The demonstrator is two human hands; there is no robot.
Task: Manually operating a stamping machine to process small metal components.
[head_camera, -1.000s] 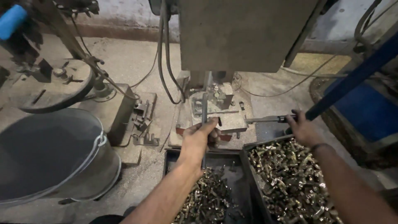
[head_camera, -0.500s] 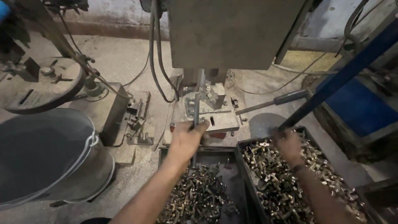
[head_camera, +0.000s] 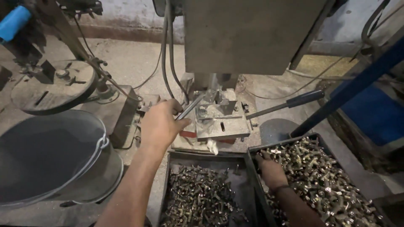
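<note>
We see the left hand with fingers closed around a thin metal rod at the press plate, while the right hand digs into the tray of brass fittings, its fingers seemingly curled, though we cannot tell.

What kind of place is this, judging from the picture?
Probably a small metal workshop: a press machine stands on a dusty concrete floor, two trays of small metal parts lie before it, and a metal bucket is beside.
</note>
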